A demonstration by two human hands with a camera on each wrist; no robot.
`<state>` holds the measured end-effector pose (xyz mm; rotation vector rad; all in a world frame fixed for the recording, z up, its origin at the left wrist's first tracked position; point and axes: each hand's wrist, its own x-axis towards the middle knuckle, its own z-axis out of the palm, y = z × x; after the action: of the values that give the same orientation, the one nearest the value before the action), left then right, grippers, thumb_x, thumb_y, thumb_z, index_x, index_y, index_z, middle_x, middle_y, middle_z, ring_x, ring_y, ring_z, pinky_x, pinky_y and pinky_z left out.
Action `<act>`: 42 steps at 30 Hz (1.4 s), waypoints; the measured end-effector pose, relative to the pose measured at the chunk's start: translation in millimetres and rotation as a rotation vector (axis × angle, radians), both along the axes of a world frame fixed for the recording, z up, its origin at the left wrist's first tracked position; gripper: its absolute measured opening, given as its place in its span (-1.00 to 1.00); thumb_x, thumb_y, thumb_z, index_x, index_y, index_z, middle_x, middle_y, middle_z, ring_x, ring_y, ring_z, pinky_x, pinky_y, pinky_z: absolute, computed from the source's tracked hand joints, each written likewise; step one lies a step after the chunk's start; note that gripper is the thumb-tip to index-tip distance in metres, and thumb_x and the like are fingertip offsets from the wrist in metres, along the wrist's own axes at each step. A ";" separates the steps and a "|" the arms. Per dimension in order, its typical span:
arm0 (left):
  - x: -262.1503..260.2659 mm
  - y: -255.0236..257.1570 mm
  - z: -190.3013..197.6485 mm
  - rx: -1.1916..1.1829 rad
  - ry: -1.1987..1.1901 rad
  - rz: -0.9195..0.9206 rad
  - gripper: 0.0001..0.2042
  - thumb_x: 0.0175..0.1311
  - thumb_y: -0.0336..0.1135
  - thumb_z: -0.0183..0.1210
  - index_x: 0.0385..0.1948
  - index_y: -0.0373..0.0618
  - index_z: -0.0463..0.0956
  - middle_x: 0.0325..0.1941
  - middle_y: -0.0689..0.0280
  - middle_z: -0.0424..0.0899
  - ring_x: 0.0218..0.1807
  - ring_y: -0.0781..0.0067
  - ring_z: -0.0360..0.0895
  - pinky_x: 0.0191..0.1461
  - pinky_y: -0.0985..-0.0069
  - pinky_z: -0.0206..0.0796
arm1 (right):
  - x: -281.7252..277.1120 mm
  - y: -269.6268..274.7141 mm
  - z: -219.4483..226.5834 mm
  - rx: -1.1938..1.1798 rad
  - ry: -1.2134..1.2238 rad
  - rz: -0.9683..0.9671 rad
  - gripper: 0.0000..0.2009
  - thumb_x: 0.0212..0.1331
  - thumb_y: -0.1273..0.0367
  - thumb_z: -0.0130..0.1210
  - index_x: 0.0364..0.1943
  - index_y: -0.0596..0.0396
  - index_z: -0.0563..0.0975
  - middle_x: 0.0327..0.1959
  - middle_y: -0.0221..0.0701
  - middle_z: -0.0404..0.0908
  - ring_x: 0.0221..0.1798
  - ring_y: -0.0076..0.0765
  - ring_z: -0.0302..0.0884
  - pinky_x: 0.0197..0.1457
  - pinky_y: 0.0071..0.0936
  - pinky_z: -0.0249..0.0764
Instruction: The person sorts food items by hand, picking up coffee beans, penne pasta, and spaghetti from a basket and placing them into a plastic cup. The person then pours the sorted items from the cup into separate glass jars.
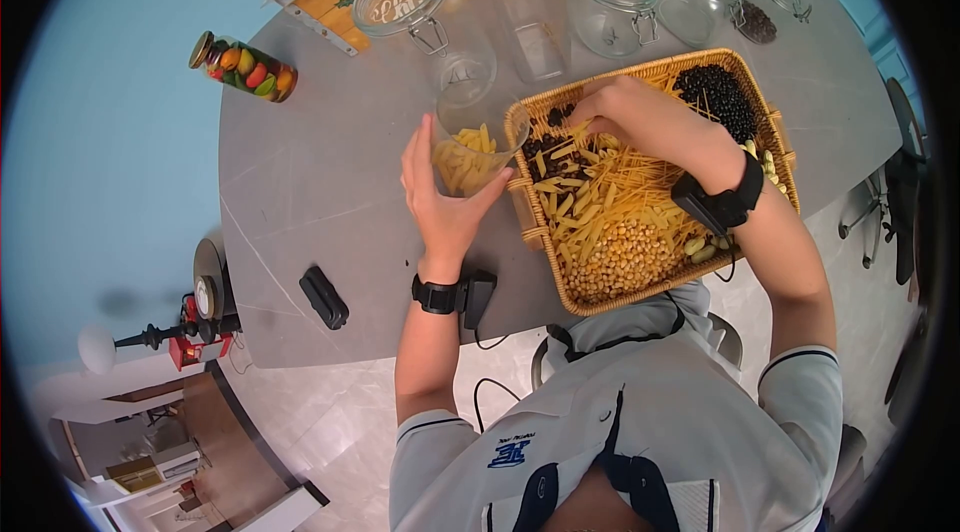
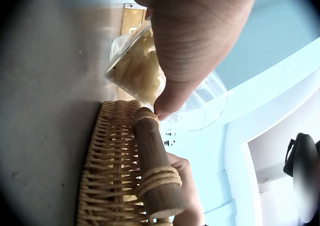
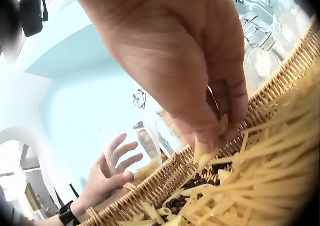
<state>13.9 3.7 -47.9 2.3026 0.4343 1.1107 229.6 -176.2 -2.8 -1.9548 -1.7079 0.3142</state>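
My left hand [image 1: 440,217] grips a clear container [image 1: 512,122], thumb on one side and fingers on the other. Penne [image 1: 466,164] fills its lower part, and it is tilted beside the wicker basket [image 1: 543,250]. Over the basket's far left corner, my right hand [image 1: 645,122] reaches down and pinches penne pieces [image 3: 201,153] between thumb and fingers, as the right wrist view shows. Under those fingers lie dark brown beans [image 3: 192,185] and loose penne [image 1: 565,197]. Spaghetti [image 1: 640,177] spreads across the basket's middle, with corn kernels [image 1: 620,257] at the near side.
Black beans [image 1: 715,97] occupy the basket's far right corner. Clip-top glass jars [image 1: 615,17] and a tall clear bin [image 1: 535,22] line the table's back. At left stand a jar of colourful fruit shapes [image 1: 245,70] and a black case [image 1: 323,297].
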 end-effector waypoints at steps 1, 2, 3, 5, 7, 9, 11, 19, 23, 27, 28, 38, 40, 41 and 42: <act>-0.1 0.3 -1.1 -0.002 -0.003 -0.001 -0.03 -0.24 -0.29 0.64 0.37 -0.20 0.31 0.30 0.05 0.48 0.29 0.03 0.43 0.36 0.20 0.27 | -0.3 -3.5 5.7 0.006 0.002 -0.018 -0.76 0.06 0.58 0.25 -0.14 0.21 0.68 -0.16 -0.15 0.70 -0.06 0.04 0.65 0.03 -0.21 0.55; 0.1 0.6 -1.8 -0.005 -0.007 -0.002 -0.03 -0.24 -0.29 0.64 0.37 -0.20 0.31 0.30 0.05 0.48 0.29 0.03 0.43 0.36 0.20 0.27 | -0.6 -7.4 11.3 0.012 0.004 -0.037 -0.76 0.06 0.59 0.26 -0.14 0.20 0.68 -0.16 -0.15 0.70 -0.07 0.03 0.65 0.03 -0.22 0.56; 0.1 0.8 -2.0 -0.006 -0.007 -0.003 -0.03 -0.24 -0.29 0.64 0.37 -0.20 0.31 0.30 0.05 0.48 0.29 0.03 0.43 0.36 0.20 0.26 | -0.1 -10.8 14.4 0.018 0.006 -0.056 -0.76 0.05 0.59 0.26 -0.14 0.20 0.69 -0.17 -0.15 0.70 -0.07 0.02 0.65 0.03 -0.22 0.56; 0.3 1.2 -2.1 -0.009 -0.009 -0.006 -0.03 -0.24 -0.29 0.64 0.37 -0.20 0.31 0.30 0.05 0.48 0.29 0.03 0.43 0.36 0.20 0.26 | 5.2 -16.6 14.6 -0.037 0.004 -0.092 -0.77 0.04 0.61 0.26 -0.17 0.21 0.69 -0.19 -0.15 0.70 -0.09 0.01 0.66 0.01 -0.23 0.56; 0.1 1.3 -1.8 -0.009 -0.002 -0.002 -0.03 -0.23 -0.29 0.64 0.37 -0.20 0.31 0.29 0.04 0.48 0.29 0.02 0.43 0.36 0.20 0.26 | 10.4 -22.4 17.1 -0.061 0.006 -0.134 -0.78 0.03 0.62 0.26 -0.20 0.20 0.71 -0.21 -0.15 0.72 -0.11 -0.01 0.68 -0.01 -0.24 0.58; 0.2 1.1 -2.3 -0.009 -0.001 -0.003 -0.03 -0.23 -0.29 0.64 0.37 -0.21 0.31 0.29 0.04 0.48 0.29 0.02 0.43 0.36 0.20 0.26 | 15.3 -28.9 22.0 -0.056 0.010 -0.181 -0.79 0.03 0.63 0.26 -0.23 0.17 0.73 -0.22 -0.15 0.75 -0.13 -0.04 0.71 -0.02 -0.26 0.62; 0.0 1.8 -2.8 -0.008 -0.005 -0.006 -0.03 -0.23 -0.29 0.64 0.37 -0.21 0.31 0.29 0.03 0.48 0.30 0.02 0.43 0.37 0.20 0.26 | 20.9 -36.5 24.1 -0.029 0.026 -0.246 -0.80 0.03 0.62 0.28 -0.23 0.19 0.73 -0.24 -0.15 0.75 -0.16 -0.07 0.72 -0.06 -0.30 0.62; 0.8 1.1 -2.8 0.004 -0.006 -0.007 -0.03 -0.23 -0.29 0.64 0.37 -0.22 0.31 0.29 0.03 0.47 0.30 0.02 0.43 0.35 0.21 0.29 | -4.8 -26.3 69.0 0.187 0.282 -0.290 -0.83 0.17 0.51 0.25 -0.16 0.12 0.73 -0.29 -0.25 0.73 -0.30 -0.26 0.67 -0.21 -0.39 0.57; 0.4 -0.3 0.7 0.017 0.007 -0.008 -0.02 -0.22 -0.29 0.64 0.38 -0.22 0.29 0.30 0.03 0.46 0.30 0.02 0.42 0.35 0.21 0.30 | -28.7 11.7 77.8 0.358 0.140 -0.049 -0.83 0.19 0.51 0.24 -0.14 0.17 0.71 -0.28 -0.36 0.65 -0.24 -0.38 0.65 -0.16 -0.44 0.53; -0.5 -0.6 0.4 -0.006 0.000 -0.024 -0.01 -0.22 -0.28 0.64 0.39 -0.22 0.27 0.31 0.03 0.44 0.31 0.03 0.41 0.35 0.20 0.31 | -44.6 39.3 63.5 0.418 -0.043 0.019 -0.84 0.16 0.45 0.25 -0.18 0.14 0.69 -0.22 -0.34 0.66 -0.20 -0.21 0.64 -0.08 -0.35 0.51; -0.6 -0.3 0.2 -0.005 -0.003 -0.028 -0.01 -0.22 -0.28 0.64 0.39 -0.22 0.27 0.32 0.03 0.44 0.31 0.03 0.40 0.35 0.20 0.31 | -47.4 42.5 60.3 0.398 -0.015 0.023 -0.84 0.15 0.44 0.25 -0.18 0.13 0.69 -0.21 -0.33 0.66 -0.20 -0.19 0.64 -0.06 -0.33 0.51; -1.4 -0.1 -0.7 0.005 -0.029 -0.015 -0.02 -0.22 -0.31 0.64 0.38 -0.23 0.28 0.30 0.02 0.44 0.30 0.02 0.41 0.34 0.20 0.31 | -38.9 27.1 60.6 0.250 0.313 -0.160 -0.78 0.13 0.45 0.30 -0.12 0.14 0.68 -0.23 -0.22 0.73 -0.20 -0.21 0.69 -0.16 -0.41 0.59; -1.2 0.2 -0.2 0.003 -0.046 -0.015 -0.02 -0.22 -0.32 0.63 0.38 -0.23 0.29 0.30 0.02 0.45 0.30 0.02 0.41 0.34 0.21 0.31 | -36.9 17.7 47.0 0.129 0.339 -0.167 -0.75 0.11 0.42 0.33 -0.12 0.19 0.68 -0.27 -0.21 0.73 -0.21 -0.15 0.69 -0.12 -0.36 0.59; -0.9 0.3 -0.1 0.001 -0.055 -0.015 -0.03 -0.22 -0.32 0.63 0.38 -0.23 0.29 0.30 0.02 0.45 0.31 0.02 0.41 0.34 0.21 0.31 | -37.7 14.8 38.9 0.068 0.351 -0.171 -0.74 0.10 0.40 0.35 -0.13 0.21 0.67 -0.29 -0.20 0.73 -0.21 -0.12 0.69 -0.10 -0.33 0.59; -0.8 0.6 -0.2 -0.002 -0.055 -0.014 -0.03 -0.22 -0.32 0.63 0.37 -0.23 0.29 0.30 0.02 0.45 0.30 0.01 0.41 0.34 0.21 0.31 | -40.7 12.9 31.7 -0.047 0.289 -0.113 -0.71 0.08 0.38 0.36 -0.11 0.22 0.66 -0.25 -0.20 0.72 -0.16 -0.09 0.68 -0.05 -0.31 0.58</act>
<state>13.1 4.3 -48.1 2.2640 0.3975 1.1640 188.9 -163.2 28.9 -1.9229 -1.4129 0.5697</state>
